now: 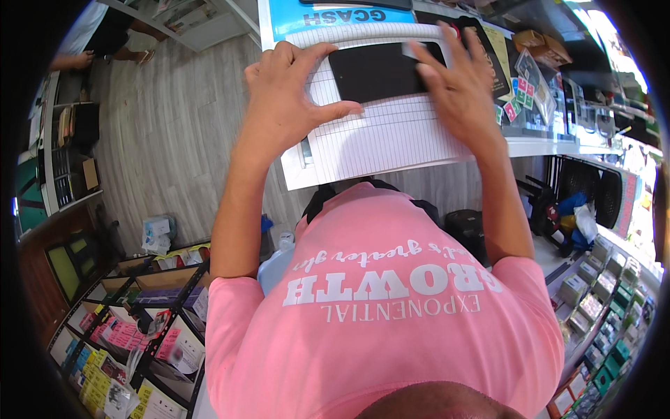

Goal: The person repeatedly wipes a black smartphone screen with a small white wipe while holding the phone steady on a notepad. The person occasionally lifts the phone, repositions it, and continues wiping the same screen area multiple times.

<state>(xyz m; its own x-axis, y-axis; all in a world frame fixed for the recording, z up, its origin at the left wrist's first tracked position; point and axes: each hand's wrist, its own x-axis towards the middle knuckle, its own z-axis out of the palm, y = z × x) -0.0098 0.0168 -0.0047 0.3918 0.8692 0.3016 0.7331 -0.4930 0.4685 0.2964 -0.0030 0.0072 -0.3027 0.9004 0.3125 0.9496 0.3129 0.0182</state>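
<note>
A black smartphone (377, 73), or its dark glass panel, lies on an open ledger notebook (391, 136) with ruled pages. My left hand (283, 98) steadies its left end, the thumb along the near edge and the index finger at the far edge. Over the phone's right part is my right hand (460, 94), blurred by motion. A small pale piece (407, 50) shows at its fingertips; what it is I cannot make out. Part of the phone's right end is hidden behind this hand.
Beyond the notebook lies a blue printed sheet (342, 21). A black booklet (488, 56), small coloured stickers (523, 92) and brown boxes (543, 47) sit to the right on the counter. Compartmented shelves (139, 335) stand at the lower left. Another person stands at the upper left.
</note>
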